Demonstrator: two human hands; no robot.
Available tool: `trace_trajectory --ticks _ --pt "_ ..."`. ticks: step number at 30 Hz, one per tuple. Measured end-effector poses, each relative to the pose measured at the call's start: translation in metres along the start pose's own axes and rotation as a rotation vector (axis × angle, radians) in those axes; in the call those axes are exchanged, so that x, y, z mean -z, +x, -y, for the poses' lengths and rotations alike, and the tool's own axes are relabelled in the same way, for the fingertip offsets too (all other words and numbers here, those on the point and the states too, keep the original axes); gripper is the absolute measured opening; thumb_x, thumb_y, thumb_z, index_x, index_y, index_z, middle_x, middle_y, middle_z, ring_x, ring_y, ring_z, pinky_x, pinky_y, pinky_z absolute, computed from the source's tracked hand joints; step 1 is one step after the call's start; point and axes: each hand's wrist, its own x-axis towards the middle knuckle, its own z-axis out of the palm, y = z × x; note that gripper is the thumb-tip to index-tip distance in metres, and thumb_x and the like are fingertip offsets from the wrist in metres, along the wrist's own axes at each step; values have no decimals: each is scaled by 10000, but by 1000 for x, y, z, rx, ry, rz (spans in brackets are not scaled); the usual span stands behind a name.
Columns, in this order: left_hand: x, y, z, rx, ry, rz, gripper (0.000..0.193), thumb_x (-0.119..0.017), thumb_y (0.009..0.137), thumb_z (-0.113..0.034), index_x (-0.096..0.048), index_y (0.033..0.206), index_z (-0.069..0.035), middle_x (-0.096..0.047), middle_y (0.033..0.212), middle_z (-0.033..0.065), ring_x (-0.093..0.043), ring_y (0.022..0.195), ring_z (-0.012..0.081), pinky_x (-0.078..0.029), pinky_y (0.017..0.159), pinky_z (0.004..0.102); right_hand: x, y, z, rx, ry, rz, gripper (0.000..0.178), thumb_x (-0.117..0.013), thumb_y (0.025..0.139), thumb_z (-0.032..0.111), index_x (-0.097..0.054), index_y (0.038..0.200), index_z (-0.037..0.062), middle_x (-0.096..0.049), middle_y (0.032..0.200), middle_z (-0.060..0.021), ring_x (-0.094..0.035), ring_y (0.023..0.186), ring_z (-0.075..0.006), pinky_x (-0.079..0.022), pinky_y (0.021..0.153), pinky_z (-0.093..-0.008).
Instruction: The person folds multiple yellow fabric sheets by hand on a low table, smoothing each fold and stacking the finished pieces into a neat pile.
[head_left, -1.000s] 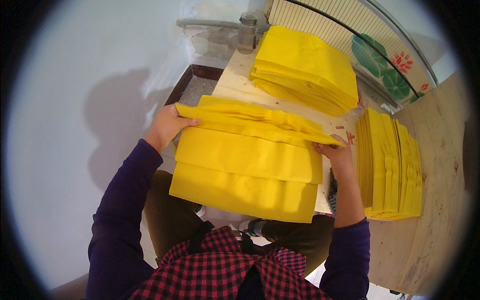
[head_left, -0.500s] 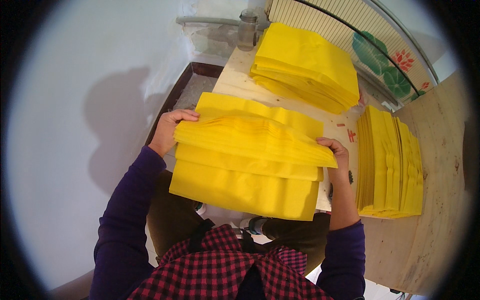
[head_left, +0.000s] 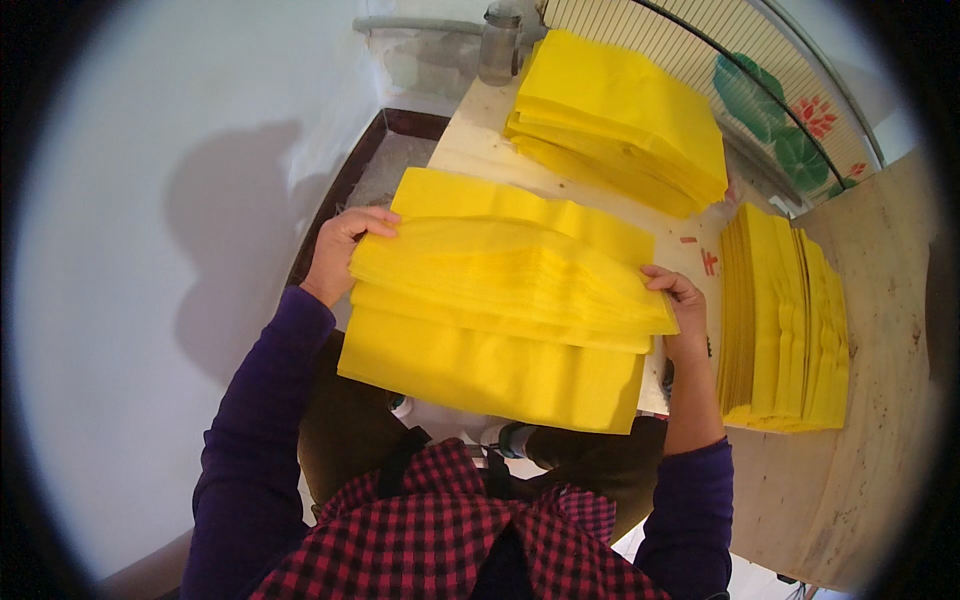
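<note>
A sheaf of yellow fabric-like sheets (head_left: 500, 270) stretches between my two hands, its many edges fanned in layers. My left hand (head_left: 345, 245) pinches its left end, thumb and fingers closed around the layers. At the right end, my right hand (head_left: 680, 300) grips the corner in the same way. Beneath the sheaf, more yellow sheets (head_left: 490, 375) hang down toward my lap, and another flat layer (head_left: 520, 202) shows behind it. How the lower sheets are held up is hidden.
A tall yellow stack (head_left: 625, 105) lies at the back of the wooden table (head_left: 470, 145), beside a glass jar (head_left: 499, 45). More yellow bundles (head_left: 785, 320) stand on edge at the right, on a wooden board (head_left: 885, 300). A white wall (head_left: 110, 300) closes off the left.
The top sheets of the sheaf have bowed upward and lie more spread between my hands. Both hands keep their hold. The whole view has shifted slightly.
</note>
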Motion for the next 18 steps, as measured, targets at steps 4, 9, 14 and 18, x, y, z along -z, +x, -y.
trace_trajectory --ticks 4,9,14,18 --pt "-3 -1 3 13 -46 -29 165 -662 757 84 -693 873 -29 -674 1066 101 -637 987 195 -499 881 292 0 -1 4 -62 7 -24 170 -543 862 -118 -662 834 1 -663 1109 -104 -634 947 -186 -523 877 -295" --pt "-4 -2 6 6 -39 -70 164 -671 759 74 -696 882 -32 -674 1078 108 -638 997 199 -500 885 292 3 2 3 -93 133 10 256 -440 844 -145 -651 854 -2 -650 1157 -118 -620 983 -181 -515 856 -271" --pt "-7 -2 10 -28 -39 -89 169 -695 749 47 -701 898 -33 -676 1079 114 -638 1002 210 -497 888 295 9 4 8 -97 24 -12 261 -413 852 -94 -649 893 10 -645 1181 -117 -615 991 -169 -487 820 -249" --pt "-9 -3 13 -72 -42 -114 171 -710 738 26 -704 897 -36 -678 1069 117 -635 1005 219 -485 896 302 7 2 20 -101 -6 -64 268 -414 864 -73 -645 964 22 -646 1178 -112 -609 1011 -160 -468 866 -257"
